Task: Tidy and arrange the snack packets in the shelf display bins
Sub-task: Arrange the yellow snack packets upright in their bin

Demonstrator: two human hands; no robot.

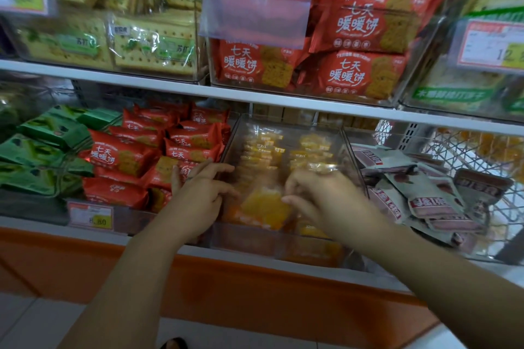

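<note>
Store shelving fills the view, with two tiers of clear bins holding snack packets.

Right hand (320, 195): the thumb and curled fingers pinch the right edge of a yellow packet (263, 207). The wrist is level and the forearm runs back to the lower right corner.

Left hand (198, 195): the fingers are loosely spread and part straight, and hold nothing. The upper fingertips reach over the left wall of the middle bin (351, 156). Motion blur hides whether the lower fingers touch the packet. The forearm runs back to the lower left.

The yellow packet sits tilted at the front of the middle bin on the lower shelf, between the two hands, above more yellow packets stacked in rows behind it.

Adjacent items:
- Left of this bin: red packets (124, 156), then green packets (42, 150).
- Right of it: grey-brown packets (425, 195), lying in a loose heap.
- Front rail, lower left: a price tag (90, 217).
- Upper shelf: cracker packets (153, 48) and a second bin of large red packets (368, 22).
</note>
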